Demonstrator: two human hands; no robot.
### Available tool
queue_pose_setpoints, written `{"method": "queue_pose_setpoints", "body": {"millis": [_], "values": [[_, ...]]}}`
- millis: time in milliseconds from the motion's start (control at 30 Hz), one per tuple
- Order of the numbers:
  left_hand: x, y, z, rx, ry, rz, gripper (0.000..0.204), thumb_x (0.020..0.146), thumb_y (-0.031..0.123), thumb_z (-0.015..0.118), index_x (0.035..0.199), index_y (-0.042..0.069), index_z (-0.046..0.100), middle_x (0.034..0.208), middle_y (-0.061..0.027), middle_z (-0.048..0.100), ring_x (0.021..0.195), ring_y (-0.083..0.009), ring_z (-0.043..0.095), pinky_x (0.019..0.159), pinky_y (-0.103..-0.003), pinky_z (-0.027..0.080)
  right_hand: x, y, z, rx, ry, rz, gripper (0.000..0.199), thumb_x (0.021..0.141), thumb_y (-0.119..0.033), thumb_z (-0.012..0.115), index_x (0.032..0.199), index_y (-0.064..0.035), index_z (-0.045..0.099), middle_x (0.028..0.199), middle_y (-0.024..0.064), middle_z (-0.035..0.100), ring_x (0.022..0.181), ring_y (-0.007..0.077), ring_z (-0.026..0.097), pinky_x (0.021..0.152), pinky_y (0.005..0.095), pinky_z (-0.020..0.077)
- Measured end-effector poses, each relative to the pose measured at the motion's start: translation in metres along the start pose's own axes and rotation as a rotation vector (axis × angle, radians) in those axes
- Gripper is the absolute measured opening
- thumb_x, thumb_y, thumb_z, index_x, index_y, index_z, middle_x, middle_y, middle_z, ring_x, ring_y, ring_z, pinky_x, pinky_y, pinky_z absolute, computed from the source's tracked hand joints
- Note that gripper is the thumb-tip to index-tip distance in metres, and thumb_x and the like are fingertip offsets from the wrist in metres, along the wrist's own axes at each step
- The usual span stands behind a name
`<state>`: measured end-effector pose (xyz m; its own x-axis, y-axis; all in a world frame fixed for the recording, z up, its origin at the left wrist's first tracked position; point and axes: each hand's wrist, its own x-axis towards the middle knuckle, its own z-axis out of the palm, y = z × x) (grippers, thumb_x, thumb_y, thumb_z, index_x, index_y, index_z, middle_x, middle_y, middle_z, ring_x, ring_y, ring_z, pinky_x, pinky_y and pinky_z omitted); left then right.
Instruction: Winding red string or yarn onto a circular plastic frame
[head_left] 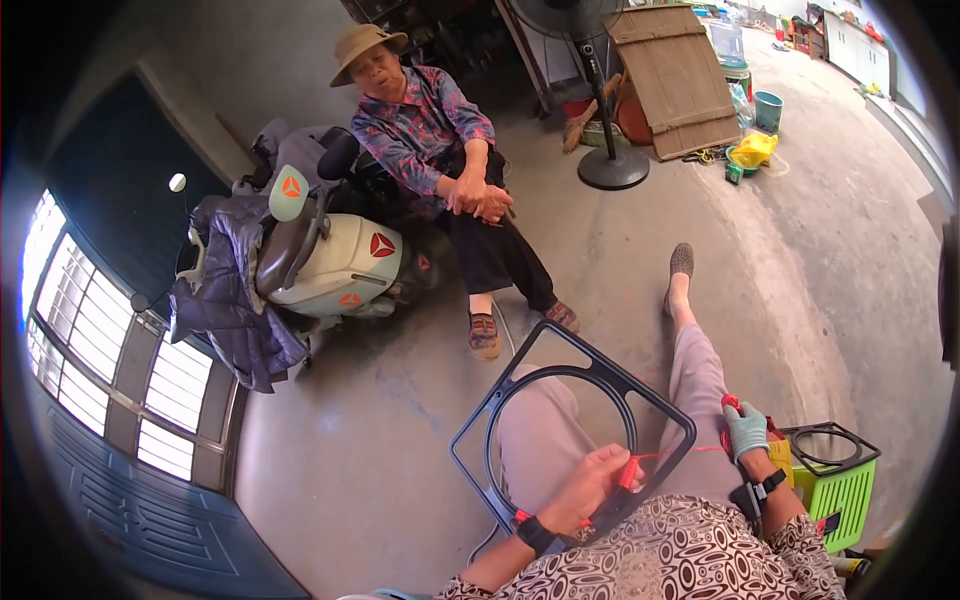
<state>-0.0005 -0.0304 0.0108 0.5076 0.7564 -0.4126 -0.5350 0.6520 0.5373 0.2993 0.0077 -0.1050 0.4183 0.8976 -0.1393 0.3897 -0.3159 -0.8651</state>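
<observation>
A black square frame with a round ring inside (541, 347) lies tilted over my lap. Bare, my left hand (592, 488) is closed at the ring's near right side, fingers against a red wrapped patch (629, 472). From there a thin red strip (690, 452) runs right to my right hand (746, 432). That hand wears a pale green glove and is closed on the strip; a red bit shows above its fingers. More red shows on the frame's near edge beside my left wrist. What exactly lies inside each grip is partly hidden.
At my right a bright green basket (838, 500) carries another black frame (828, 445). Ahead, a seated person in a hat (425, 130) has folded hands, beside a scooter (340, 262) draped with a dark jacket. A standing fan (612, 167) and wooden board (675, 80) stand farther back.
</observation>
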Motion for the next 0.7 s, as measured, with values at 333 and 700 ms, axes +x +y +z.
{"method": "queue_pose_setpoints", "body": {"millis": [333, 700], "values": [[-0.005, -0.003, -0.004, 0.007, 0.026, -0.027, 0.017, 0.094, 0.019, 0.052, 0.091, 0.003, 0.054, 0.082, -0.0098, 0.063, 0.069, -0.014, 0.061, 0.066, -0.025, 0.052, -0.005, -0.001, -0.001, -0.061, -0.006, 0.003, 0.03, 0.081, -0.024, 0.062, 0.071, 0.0033, 0.054, 0.057, 0.0154, 0.048, 0.055, 0.0139, 0.041, 0.055, 0.0338, 0.0401], [-0.005, 0.002, -0.005, -0.017, 0.026, -0.029, 0.017, 0.094, 0.018, 0.051, 0.093, 0.002, 0.055, 0.082, -0.0086, 0.062, 0.07, -0.0129, 0.061, 0.067, -0.024, 0.052, -0.006, -0.023, -0.009, 0.096, -0.12, 0.048, 0.025, 0.084, -0.021, 0.057, 0.097, 0.0, 0.06, 0.068, 0.0059, 0.057, 0.061, 0.0127, 0.05, 0.056, 0.0296, 0.0435]]}}
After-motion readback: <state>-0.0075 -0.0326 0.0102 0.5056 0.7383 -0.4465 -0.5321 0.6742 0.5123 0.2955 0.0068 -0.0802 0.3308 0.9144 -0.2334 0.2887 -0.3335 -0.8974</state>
